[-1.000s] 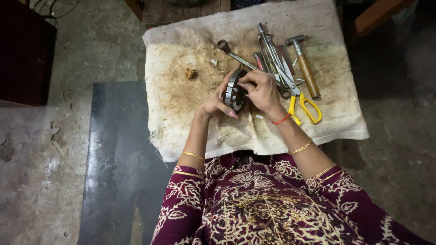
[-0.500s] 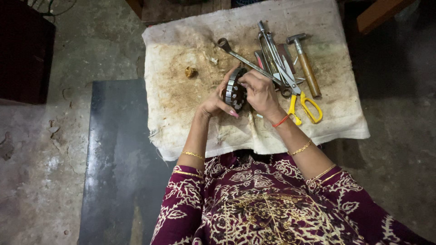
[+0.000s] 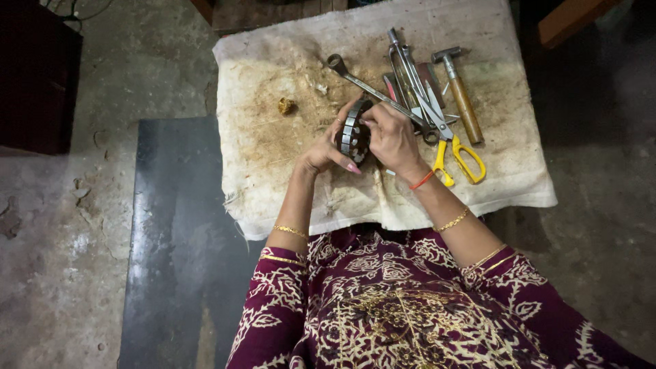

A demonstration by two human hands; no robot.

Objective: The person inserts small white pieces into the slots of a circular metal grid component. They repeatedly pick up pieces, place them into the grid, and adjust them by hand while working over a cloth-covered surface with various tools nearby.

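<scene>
Bearing ring point(image 3: 353, 130) hasn't budged since a second ago: left hand point(image 3: 326, 152) cups it, right hand point(image 3: 391, 137) pinches its rim, just beside the yellow scissors point(image 3: 459, 156).

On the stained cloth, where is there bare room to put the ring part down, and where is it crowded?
Bare cloth lies left of the left hand, past the small brown lump. The near right corner is also bare. Crowded beyond the right hand: spanner, scissors, hammer.
</scene>
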